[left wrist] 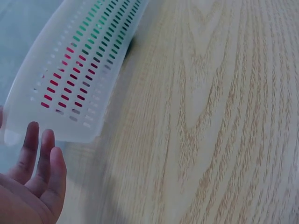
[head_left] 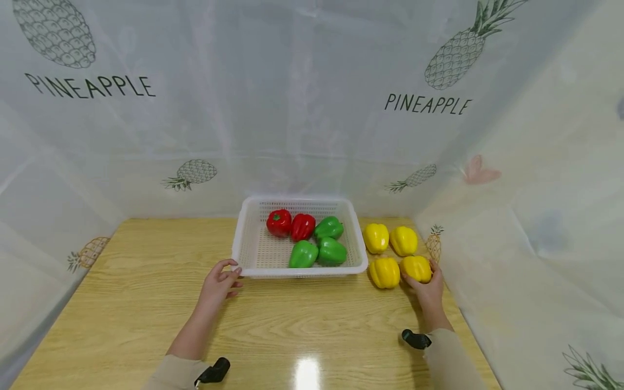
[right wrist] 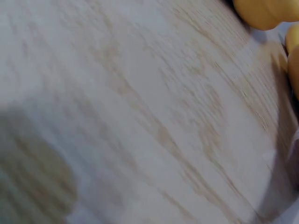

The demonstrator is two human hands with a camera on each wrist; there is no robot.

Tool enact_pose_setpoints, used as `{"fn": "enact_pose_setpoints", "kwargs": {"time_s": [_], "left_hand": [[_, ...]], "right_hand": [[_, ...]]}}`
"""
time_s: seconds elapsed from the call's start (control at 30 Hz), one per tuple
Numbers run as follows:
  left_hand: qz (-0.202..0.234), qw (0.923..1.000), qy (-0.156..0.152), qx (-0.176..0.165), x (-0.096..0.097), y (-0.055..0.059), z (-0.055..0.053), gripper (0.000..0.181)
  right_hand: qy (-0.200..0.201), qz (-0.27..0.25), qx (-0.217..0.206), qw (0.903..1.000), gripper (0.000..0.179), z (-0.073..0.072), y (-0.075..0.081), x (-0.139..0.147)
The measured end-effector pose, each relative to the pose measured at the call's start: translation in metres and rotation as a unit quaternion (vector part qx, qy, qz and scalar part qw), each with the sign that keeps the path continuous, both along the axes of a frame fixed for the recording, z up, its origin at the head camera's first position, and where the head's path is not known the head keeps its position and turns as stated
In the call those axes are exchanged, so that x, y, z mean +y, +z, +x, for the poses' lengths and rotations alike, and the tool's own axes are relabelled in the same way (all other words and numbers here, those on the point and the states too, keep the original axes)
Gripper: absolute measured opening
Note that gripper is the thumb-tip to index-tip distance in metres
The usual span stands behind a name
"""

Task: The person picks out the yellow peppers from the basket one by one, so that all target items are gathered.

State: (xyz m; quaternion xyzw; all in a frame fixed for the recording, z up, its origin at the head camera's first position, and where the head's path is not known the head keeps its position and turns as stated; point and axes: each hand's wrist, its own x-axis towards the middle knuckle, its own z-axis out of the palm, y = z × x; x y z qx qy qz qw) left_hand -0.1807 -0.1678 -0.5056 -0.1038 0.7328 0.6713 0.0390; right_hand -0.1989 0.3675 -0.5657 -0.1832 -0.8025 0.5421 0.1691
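Note:
In the head view, my left hand is at the front left corner of a white plastic basket, thumb and forefinger holding the rim. The left wrist view shows the other fingers stretched below that corner. Inside the basket lie two red bell peppers and three green bell peppers. My right hand grips a yellow bell pepper from the near right side, thumb and fingers on opposite sides. More yellow bell peppers sit beside it. The right wrist view barely catches that hand.
A wooden table carries everything. Curtain sheets printed with pineapples hang behind and along both sides, the right one close to my right hand. Two other yellow bell peppers stand right of the basket.

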Motion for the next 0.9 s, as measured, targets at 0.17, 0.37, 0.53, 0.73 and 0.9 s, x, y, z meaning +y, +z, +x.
{"fn": "enact_pose_setpoints", "kwargs": {"time_s": [0.17, 0.37, 0.53, 0.73, 0.9], "left_hand": [[-0.014, 0.9998, -0.012, 0.001, -0.002, 0.003, 0.000, 0.028], [-0.130, 0.9901, -0.047, 0.025, -0.005, 0.010, 0.007, 0.039], [-0.212, 0.9745, -0.065, 0.036, -0.013, 0.017, 0.016, 0.049], [-0.261, 0.9600, -0.081, 0.059, -0.023, 0.025, 0.023, 0.060], [-0.304, 0.9448, -0.095, 0.079, -0.027, 0.037, 0.029, 0.068]], "right_hand": [[0.027, 0.027, -0.012, 0.9992, 0.099, 0.005, 0.013, -0.001], [0.045, 0.129, 0.012, 0.9906, 0.083, 0.007, 0.036, 0.000], [0.087, 0.219, 0.039, 0.9711, 0.075, 0.006, 0.054, -0.006], [0.176, 0.337, 0.079, 0.9214, 0.070, 0.009, 0.079, -0.029], [0.231, 0.391, 0.116, 0.8832, 0.067, 0.014, 0.095, -0.053]]}}
